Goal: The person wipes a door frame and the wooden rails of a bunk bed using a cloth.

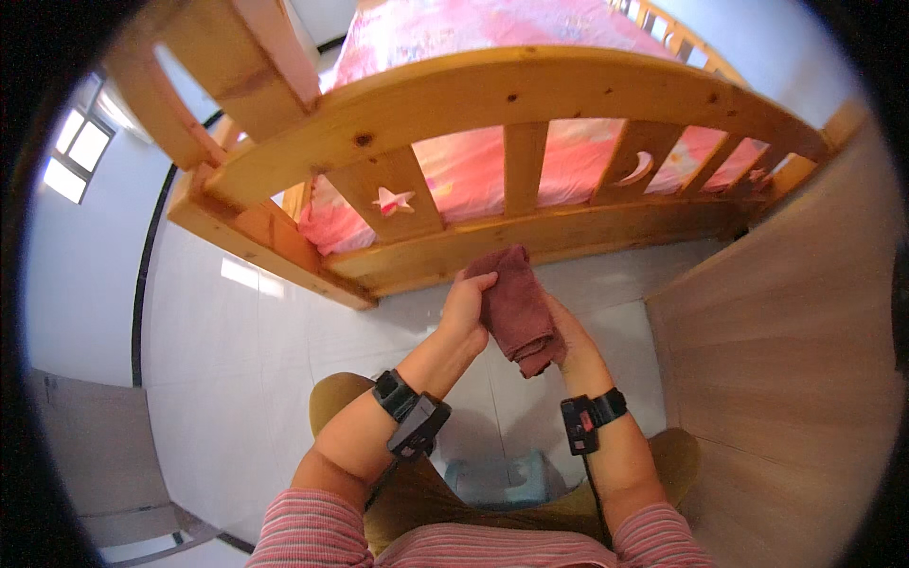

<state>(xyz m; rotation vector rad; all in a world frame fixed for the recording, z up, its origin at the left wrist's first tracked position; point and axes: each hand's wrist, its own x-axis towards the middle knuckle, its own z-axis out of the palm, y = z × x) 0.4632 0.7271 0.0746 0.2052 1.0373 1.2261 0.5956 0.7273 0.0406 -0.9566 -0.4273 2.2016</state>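
A folded maroon cloth (515, 309) is held up between my two hands, above the tiled floor and near the wooden bed. My left hand (467, 305) grips its left edge, with the thumb lying on top of the cloth. On the other side, my right hand (570, 334) supports the cloth from the right and beneath; its fingers are mostly hidden behind the fabric. The lower end of the cloth shows several folded layers. Each wrist bears a black strapped device.
Ahead stands a wooden bed rail (525, 92) with star and moon cut-outs, around pink bedding (490, 25). A wood-grain panel (774, 341) rises at the right. Between my legs is a light-blue stool (497, 483). White floor tiles (227, 355) extend to the left.
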